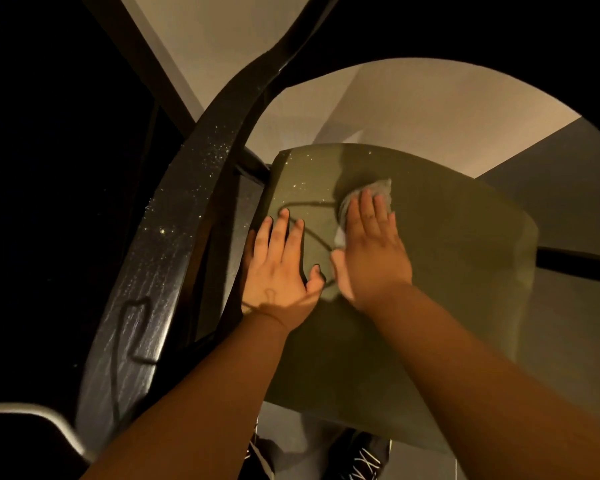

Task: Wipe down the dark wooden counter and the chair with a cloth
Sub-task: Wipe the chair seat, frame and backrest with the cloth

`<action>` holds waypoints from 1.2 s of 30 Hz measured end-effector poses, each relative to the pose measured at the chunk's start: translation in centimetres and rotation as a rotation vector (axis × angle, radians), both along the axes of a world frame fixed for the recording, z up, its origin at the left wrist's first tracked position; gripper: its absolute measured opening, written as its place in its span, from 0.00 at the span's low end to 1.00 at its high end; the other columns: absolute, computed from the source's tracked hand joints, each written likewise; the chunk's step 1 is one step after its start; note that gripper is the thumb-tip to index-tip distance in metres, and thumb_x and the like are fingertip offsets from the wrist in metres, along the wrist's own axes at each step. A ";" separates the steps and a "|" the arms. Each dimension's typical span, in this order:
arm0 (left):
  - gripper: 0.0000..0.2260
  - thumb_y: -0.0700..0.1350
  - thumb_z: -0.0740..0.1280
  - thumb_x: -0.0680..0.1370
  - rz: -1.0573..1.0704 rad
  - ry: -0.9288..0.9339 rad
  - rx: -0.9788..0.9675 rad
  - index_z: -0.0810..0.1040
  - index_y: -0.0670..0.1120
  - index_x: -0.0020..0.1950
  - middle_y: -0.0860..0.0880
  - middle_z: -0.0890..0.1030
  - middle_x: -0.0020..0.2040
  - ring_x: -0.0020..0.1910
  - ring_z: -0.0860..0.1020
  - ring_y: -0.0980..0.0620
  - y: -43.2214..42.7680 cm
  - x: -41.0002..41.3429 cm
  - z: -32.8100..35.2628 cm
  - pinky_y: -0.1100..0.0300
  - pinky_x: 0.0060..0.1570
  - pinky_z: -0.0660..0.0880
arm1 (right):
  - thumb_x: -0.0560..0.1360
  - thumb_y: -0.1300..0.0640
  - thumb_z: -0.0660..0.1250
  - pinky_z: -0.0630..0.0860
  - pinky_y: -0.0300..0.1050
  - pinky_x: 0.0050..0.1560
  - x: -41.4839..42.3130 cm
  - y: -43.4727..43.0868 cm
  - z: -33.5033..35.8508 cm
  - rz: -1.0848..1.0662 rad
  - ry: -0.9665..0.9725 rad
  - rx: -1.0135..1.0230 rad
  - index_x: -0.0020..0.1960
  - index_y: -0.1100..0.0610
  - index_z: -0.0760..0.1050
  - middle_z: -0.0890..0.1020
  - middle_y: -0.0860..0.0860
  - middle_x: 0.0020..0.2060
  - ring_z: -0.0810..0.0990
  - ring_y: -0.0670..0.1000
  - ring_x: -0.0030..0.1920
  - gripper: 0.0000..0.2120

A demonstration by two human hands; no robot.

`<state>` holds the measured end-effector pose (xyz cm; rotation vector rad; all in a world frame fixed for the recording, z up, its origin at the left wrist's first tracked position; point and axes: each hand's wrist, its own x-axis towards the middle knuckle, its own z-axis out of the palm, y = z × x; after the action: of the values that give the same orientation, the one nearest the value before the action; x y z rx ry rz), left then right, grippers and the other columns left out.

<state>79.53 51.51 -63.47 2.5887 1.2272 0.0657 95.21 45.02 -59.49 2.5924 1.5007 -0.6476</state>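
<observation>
I look down on a chair with an olive-green seat [447,271]. My right hand [371,251] lies flat on a grey cloth [378,190] and presses it onto the middle of the seat, fingers straight. My left hand [281,268] rests flat on the seat's left part, fingers spread. The chair's dark curved backrest [174,237] runs along the left and carries pale dust specks. Specks also dot the seat's far left corner. The dark wooden counter is not identifiable in this view.
A light floor [395,109] shows beyond the seat, grey tiles [561,168] on the right. A dark chair rail [575,263] sticks out on the right. My dark shoes [361,455] stand below the seat's front edge. A pale metal bar [49,420] curves at bottom left.
</observation>
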 end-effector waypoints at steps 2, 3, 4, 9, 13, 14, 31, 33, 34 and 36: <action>0.37 0.60 0.62 0.75 0.012 0.021 -0.001 0.63 0.48 0.83 0.45 0.57 0.85 0.82 0.56 0.41 0.0 0.2 0.0 0.44 0.78 0.55 | 0.76 0.38 0.36 0.37 0.54 0.82 -2.6 -2.2 0.5 0.024 0.076 0.007 0.83 0.60 0.39 0.39 0.60 0.82 0.34 0.58 0.82 0.42; 0.38 0.60 0.62 0.74 0.019 0.029 -0.002 0.62 0.48 0.83 0.46 0.57 0.85 0.82 0.56 0.41 0.0 0.2 0.0 0.43 0.78 0.55 | 0.76 0.39 0.36 0.38 0.54 0.82 -3.3 -3.1 0.6 0.034 0.111 0.019 0.84 0.61 0.41 0.41 0.60 0.83 0.35 0.57 0.82 0.41; 0.38 0.60 0.62 0.74 0.023 0.027 0.000 0.63 0.49 0.83 0.46 0.57 0.84 0.82 0.57 0.41 0.0 0.1 0.0 0.43 0.78 0.57 | 0.77 0.40 0.39 0.39 0.54 0.82 -3.0 -3.5 0.6 0.053 0.108 0.016 0.84 0.61 0.43 0.43 0.60 0.83 0.36 0.57 0.82 0.41; 0.37 0.60 0.62 0.74 0.027 0.011 0.008 0.63 0.48 0.82 0.46 0.58 0.84 0.82 0.58 0.42 -0.1 0.1 -0.2 0.41 0.76 0.60 | 0.80 0.43 0.46 0.38 0.54 0.82 4.0 1.2 -0.3 -0.129 -0.097 -0.067 0.83 0.61 0.38 0.38 0.59 0.83 0.36 0.58 0.82 0.39; 0.37 0.60 0.61 0.74 0.023 -0.005 0.012 0.64 0.48 0.82 0.45 0.59 0.84 0.81 0.58 0.42 -0.1 0.1 -0.2 0.41 0.77 0.61 | 0.81 0.46 0.50 0.38 0.54 0.82 4.8 2.2 -0.4 -0.208 -0.034 0.003 0.83 0.62 0.39 0.40 0.59 0.83 0.37 0.58 0.83 0.38; 0.37 0.60 0.61 0.74 0.026 -0.014 0.009 0.65 0.48 0.82 0.45 0.60 0.84 0.81 0.58 0.41 -0.1 0.1 -0.3 0.40 0.77 0.61 | 0.80 0.46 0.48 0.37 0.54 0.81 3.6 1.3 -0.2 -0.180 -0.010 0.012 0.83 0.61 0.39 0.40 0.59 0.83 0.37 0.58 0.82 0.38; 0.38 0.59 0.65 0.72 0.056 -0.082 0.018 0.67 0.47 0.81 0.47 0.62 0.83 0.81 0.60 0.42 -0.2 0.1 -0.4 0.40 0.79 0.58 | 0.84 0.45 0.48 0.38 0.55 0.82 0.9 1.3 -0.3 -0.171 0.005 0.024 0.83 0.62 0.38 0.38 0.60 0.82 0.36 0.59 0.82 0.36; 0.38 0.59 0.65 0.72 0.060 -0.084 0.010 0.66 0.48 0.81 0.47 0.61 0.84 0.82 0.59 0.42 -0.2 0.1 -0.5 0.39 0.78 0.58 | 0.84 0.43 0.46 0.37 0.55 0.82 -0.4 -0.5 0.0 -0.115 -0.010 -0.058 0.82 0.62 0.35 0.36 0.61 0.82 0.34 0.59 0.82 0.37; 0.38 0.59 0.65 0.72 0.062 -0.088 0.008 0.66 0.48 0.81 0.47 0.61 0.84 0.82 0.59 0.43 -0.2 0.1 -0.5 0.39 0.78 0.58 | 0.84 0.43 0.45 0.37 0.55 0.82 0.0 -0.6 0.0 -0.109 -0.026 -0.071 0.82 0.62 0.35 0.36 0.61 0.82 0.34 0.59 0.82 0.37; 0.37 0.59 0.64 0.73 0.059 -0.094 0.010 0.66 0.47 0.81 0.47 0.61 0.84 0.82 0.59 0.42 -0.1 0.1 -0.6 0.38 0.78 0.59 | 0.84 0.44 0.44 0.39 0.56 0.82 2.1 0.6 -0.2 -0.167 -0.058 -0.038 0.83 0.63 0.37 0.39 0.61 0.82 0.36 0.59 0.82 0.36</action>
<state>79.64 51.37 -64.07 2.5267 1.2723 0.2028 97.32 45.60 -59.69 2.7027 1.2533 -0.6037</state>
